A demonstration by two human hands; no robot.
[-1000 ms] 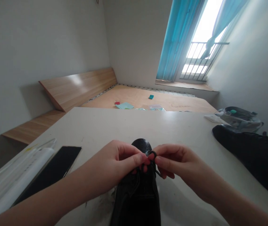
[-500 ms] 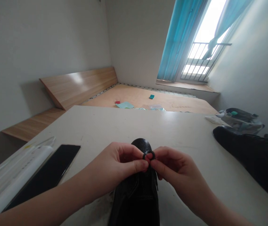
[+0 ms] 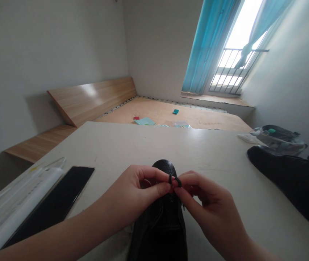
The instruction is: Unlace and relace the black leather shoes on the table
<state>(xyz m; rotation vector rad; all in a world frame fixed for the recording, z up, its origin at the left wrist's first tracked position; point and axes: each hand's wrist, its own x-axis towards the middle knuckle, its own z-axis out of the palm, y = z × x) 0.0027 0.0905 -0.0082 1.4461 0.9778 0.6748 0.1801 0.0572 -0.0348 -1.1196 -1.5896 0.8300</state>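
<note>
A black leather shoe point(image 3: 159, 232) lies on the white table point(image 3: 143, 148) with its toe pointing away from me. Above its laces, my left hand point(image 3: 140, 188) and my right hand point(image 3: 205, 192) nearly meet. Fingertips of both hands pinch a thin black shoelace point(image 3: 175, 180), which forms a small loop between them. My hands hide the shoe's middle and most of its lacing.
A second black shoe point(image 3: 284, 181) lies at the table's right side, with a plastic bag point(image 3: 279, 139) behind it. A black phone point(image 3: 53, 192) and a white plastic-wrapped package point(image 3: 21, 203) lie at the left. Beyond the table's far edge is a wooden bed platform point(image 3: 170, 121).
The round lace loop has narrowed and now stands taller between my fingertips. My right hand has turned slightly, and the view has shifted a little.
</note>
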